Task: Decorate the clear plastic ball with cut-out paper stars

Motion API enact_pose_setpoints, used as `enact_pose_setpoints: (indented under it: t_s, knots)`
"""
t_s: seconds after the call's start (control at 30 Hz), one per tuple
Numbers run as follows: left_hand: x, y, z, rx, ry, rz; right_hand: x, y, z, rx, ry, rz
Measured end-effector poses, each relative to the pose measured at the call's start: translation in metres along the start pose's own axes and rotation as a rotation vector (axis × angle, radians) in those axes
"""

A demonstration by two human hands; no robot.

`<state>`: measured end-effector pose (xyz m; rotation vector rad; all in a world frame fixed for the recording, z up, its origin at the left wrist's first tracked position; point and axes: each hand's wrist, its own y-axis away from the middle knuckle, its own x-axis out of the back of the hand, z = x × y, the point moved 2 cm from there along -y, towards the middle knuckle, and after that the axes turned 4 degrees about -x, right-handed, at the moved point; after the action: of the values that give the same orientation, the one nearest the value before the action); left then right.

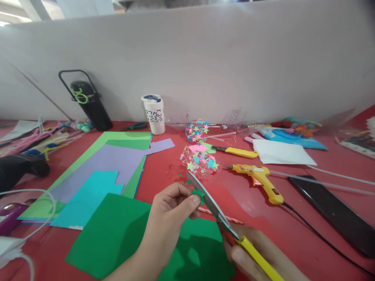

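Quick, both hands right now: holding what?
Left hand: closed, pinching a small green paper piece.
Right hand: closed around the handles of the scissors.

A craft workspace: coloured paper (108, 230), scissors (216, 210), a glue gun (263, 177) and, seemingly, pipe cleaners (29, 143) share a red table (164, 173).
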<state>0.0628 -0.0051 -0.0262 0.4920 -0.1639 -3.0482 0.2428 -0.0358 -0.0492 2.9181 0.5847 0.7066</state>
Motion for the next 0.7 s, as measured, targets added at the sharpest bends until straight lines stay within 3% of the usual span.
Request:
enact_pose_setpoints:
  t_s: [0.13, 0.27, 0.4, 0.6, 0.7]
  knots:
    - [-0.002, -0.002, -0.003, 0.07, -0.078, -0.053, -0.001, -0.01, -0.004, -0.022, -0.063, -0.008]
    - [-0.01, 0.0, -0.016, 0.201, -0.194, -0.208, 0.0, -0.012, -0.001, -0.148, -0.148, 0.029]
    - [-0.017, 0.007, -0.031, 0.259, -0.178, -0.321, -0.002, -0.012, 0.009, -0.21, -0.241, 0.015]
    - [-0.019, 0.008, -0.036, 0.334, -0.052, -0.437, -0.002, -0.011, 0.018, -0.213, -0.316, -0.05]
    - [-0.018, 0.004, -0.033, 0.323, -0.095, -0.432, 0.001, -0.013, 0.015, -0.171, -0.342, -0.046]
